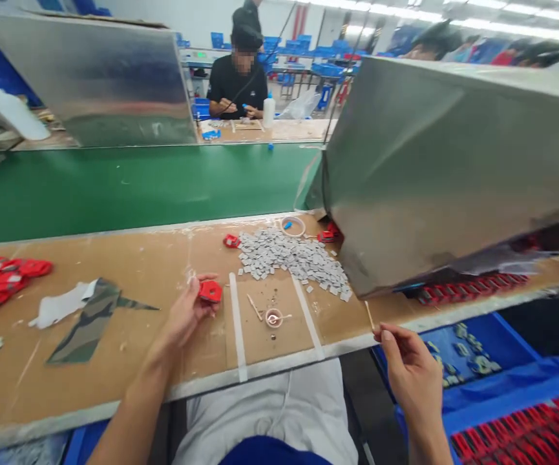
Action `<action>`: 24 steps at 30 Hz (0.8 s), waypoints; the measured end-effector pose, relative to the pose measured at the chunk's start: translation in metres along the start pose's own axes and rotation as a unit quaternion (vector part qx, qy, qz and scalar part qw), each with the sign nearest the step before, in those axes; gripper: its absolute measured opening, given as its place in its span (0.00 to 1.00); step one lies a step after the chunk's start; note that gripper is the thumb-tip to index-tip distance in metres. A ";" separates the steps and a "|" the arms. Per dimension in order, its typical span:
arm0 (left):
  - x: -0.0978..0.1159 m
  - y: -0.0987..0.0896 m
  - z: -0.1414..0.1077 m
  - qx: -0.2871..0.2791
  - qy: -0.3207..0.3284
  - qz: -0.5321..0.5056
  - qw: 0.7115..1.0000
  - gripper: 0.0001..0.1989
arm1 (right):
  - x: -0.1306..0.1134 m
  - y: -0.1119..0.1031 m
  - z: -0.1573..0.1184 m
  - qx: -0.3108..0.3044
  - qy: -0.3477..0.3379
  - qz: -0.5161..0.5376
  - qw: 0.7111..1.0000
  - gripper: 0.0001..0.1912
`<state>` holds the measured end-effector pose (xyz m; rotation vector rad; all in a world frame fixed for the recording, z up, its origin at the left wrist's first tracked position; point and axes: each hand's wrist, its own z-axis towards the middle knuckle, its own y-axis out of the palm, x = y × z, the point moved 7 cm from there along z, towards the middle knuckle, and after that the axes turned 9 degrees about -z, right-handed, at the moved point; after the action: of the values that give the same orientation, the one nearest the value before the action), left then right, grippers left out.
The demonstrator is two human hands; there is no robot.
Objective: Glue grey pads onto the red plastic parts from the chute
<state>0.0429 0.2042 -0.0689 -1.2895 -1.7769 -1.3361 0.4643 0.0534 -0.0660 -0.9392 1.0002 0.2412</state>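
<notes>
The brown workbench (138, 265) is viewed from above its near edge, at close range, by one head-worn camera aimed forward and down across it.

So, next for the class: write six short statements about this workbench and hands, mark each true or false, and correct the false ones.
1. The left hand holds a red part. True.
2. The right hand holds nothing. False: it holds a thin stick.
3. The small cup stands between two white strips. True.
4. The grey tiles lie in one neat row. False: they lie in a loose, spread-out heap.
5. Across the green surface, a person in a black top sits at work. True.
6. The camouflage piece lies to the right of the cup. False: it lies to the left.
</notes>
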 end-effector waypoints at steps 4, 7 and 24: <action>-0.032 0.009 -0.031 -0.028 -0.067 -0.147 0.986 0.29 | 0.002 0.038 -0.011 -0.075 0.009 0.020 0.997 0.23; -0.038 0.011 -0.042 -0.025 -0.042 -0.077 0.996 0.28 | 0.004 0.052 -0.016 -0.113 0.018 0.017 0.993 0.23; -0.030 0.033 -0.060 -0.055 0.174 0.320 0.930 0.26 | -0.052 0.114 -0.029 -0.285 -0.075 0.072 0.953 0.24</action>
<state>0.0785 0.1387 -0.0612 -1.4161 -0.9301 -1.1893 0.3530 0.1112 -0.0947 -1.3464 0.8707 0.7427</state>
